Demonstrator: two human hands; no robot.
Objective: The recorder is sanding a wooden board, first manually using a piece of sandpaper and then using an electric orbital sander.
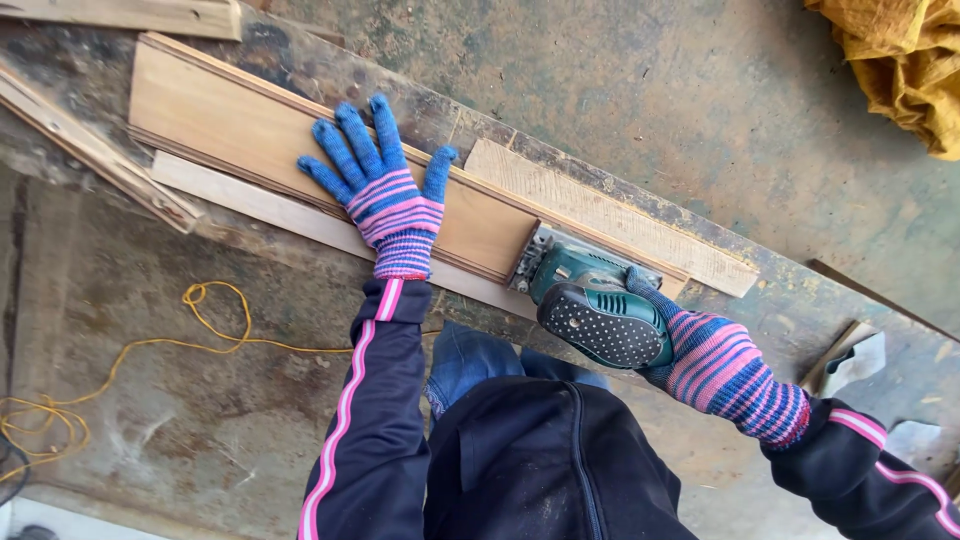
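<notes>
My left hand (385, 205) lies spread flat on the long tan wooden board (240, 125). My right hand (715, 365) grips the green jigsaw (590, 295) (at the board's end, on the stained surface (640, 90)).

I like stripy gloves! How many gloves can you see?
2. One glove is on the left hand, pressed flat on the wooden board. The other is on the right hand, gripping the green power saw. None seem hidden.

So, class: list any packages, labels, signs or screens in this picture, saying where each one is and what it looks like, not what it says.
None in view: no package, label, sign or screen shows.
What is there: a left hand flat on a wooden board, and a right hand gripping a green power saw.
</notes>
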